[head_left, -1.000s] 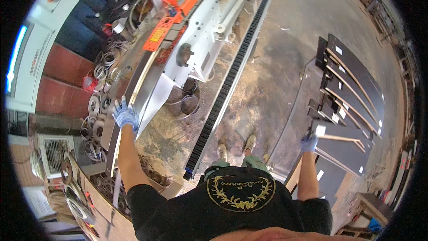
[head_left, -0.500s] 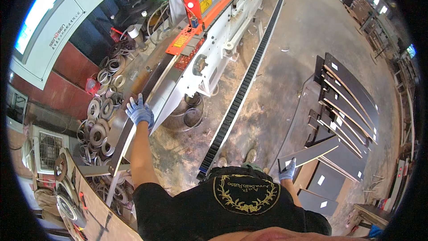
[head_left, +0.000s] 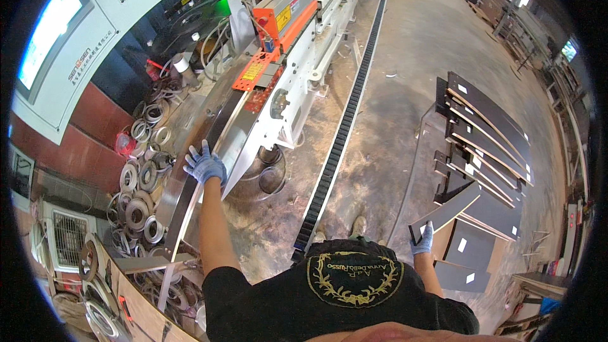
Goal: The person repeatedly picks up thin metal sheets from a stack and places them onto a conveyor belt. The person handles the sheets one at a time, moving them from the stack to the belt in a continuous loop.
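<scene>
My left hand (head_left: 206, 166), in a blue-grey glove, lies flat with fingers spread on a long dark board (head_left: 185, 201). That board rests on edge of the machine's infeed, its far end running toward an orange guard plate (head_left: 251, 73). Down at the right, my gloved right hand (head_left: 422, 239) grips the near end of a narrow dark board (head_left: 448, 211) with a pale long edge. This second board slants up and away over a spread of dark panels (head_left: 468, 246), some bearing white labels. The fingers under it are partly hidden.
The white and orange machine (head_left: 288, 63) stretches away ahead. A black roller track (head_left: 339, 145) runs along the floor beside it. Rolls of edging tape (head_left: 136, 212) crowd the left, below a control cabinet (head_left: 95, 38). More dark panels (head_left: 491, 120) lie staggered at the right.
The view has shifted, moving the machine left and down in the picture. My left hand is slightly nearer the orange guard; my right hand still grips the narrow board.
</scene>
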The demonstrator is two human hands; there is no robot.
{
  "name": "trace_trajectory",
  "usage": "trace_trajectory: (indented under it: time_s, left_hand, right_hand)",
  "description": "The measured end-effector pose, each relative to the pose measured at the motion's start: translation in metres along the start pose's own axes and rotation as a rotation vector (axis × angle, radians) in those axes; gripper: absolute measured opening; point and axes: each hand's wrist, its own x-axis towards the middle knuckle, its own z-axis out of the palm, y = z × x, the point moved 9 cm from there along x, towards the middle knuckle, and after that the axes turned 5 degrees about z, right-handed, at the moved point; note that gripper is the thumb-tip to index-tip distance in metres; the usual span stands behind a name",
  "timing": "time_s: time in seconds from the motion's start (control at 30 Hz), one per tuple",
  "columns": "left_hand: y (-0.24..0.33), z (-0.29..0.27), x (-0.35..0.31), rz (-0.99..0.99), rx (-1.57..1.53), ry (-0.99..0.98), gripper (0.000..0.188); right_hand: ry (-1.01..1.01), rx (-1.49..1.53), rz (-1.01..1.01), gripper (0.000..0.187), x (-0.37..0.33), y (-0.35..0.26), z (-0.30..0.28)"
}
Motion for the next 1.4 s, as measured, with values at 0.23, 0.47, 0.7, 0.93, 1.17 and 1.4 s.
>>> trace_trajectory:
  time_s: [0.23,0.47,0.7,0.93,1.17,1.4]
  left_hand:
    - [0.057,0.011,0.054,0.119,-0.076,0.191,0.058]
    - [0.221,0.031,-0.083,0.904,-1.018,0.220,0.062]
    - [0.284,0.003,-0.246,0.711,-2.028,-0.885,0.070]
    - [0.203,-0.005,-0.235,0.495,-2.025,-0.615,0.052]
    - [0.114,-0.008,-0.222,-0.087,-2.372,-0.674,0.037]
    - [0.078,0.019,-0.202,-0.264,-2.330,-0.726,0.041]
  right_hand:
    - [0.151,-0.187,-0.279,0.029,-0.059,-0.047,0.006]
    - [-0.140,-0.586,-0.428,0.035,-0.135,-0.052,0.063]
    - [-0.677,-1.040,-0.389,0.036,-0.182,-0.049,0.209]
    - [-0.770,-1.710,-1.397,0.040,-0.237,-0.033,0.303]
    - [-1.032,-1.520,-1.535,0.060,-0.291,-0.038,0.365]
    - [-1.146,-1.437,-0.454,0.070,-0.243,0.001,0.349]
